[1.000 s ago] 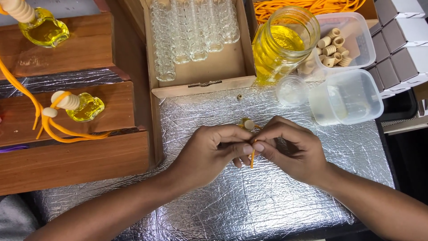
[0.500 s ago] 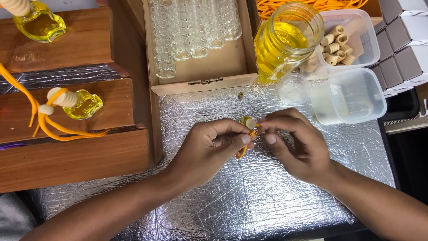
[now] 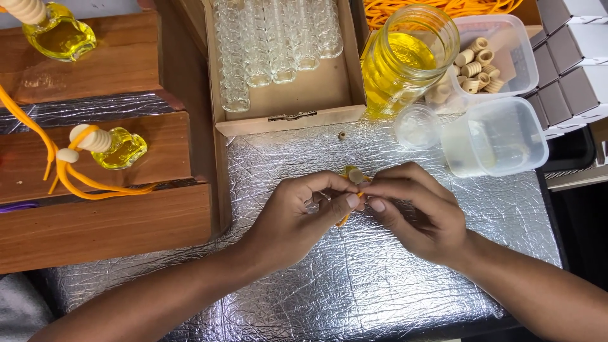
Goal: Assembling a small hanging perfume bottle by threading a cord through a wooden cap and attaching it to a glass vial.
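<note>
A small glass bottle (image 3: 353, 175) of yellow liquid, with an orange cord (image 3: 344, 218) hanging from it, sits pinched between the fingertips of the left hand (image 3: 297, 218) and right hand (image 3: 415, 209). It is held just above the foil mat (image 3: 354, 291), mostly hidden by fingers.

We see a crinkled silver foil sheet (image 3: 354, 278) with a quilted, glinting pattern; a round glass jar (image 3: 405, 60) filled with clear yellow liquid; stepped reddish-brown wooden shelves (image 3: 107, 228); a looping bright orange cord (image 3: 82, 183); pale beige ribbed wooden caps (image 3: 478, 66); a small yellow bottle (image 3: 354, 174) between the fingers.
</note>
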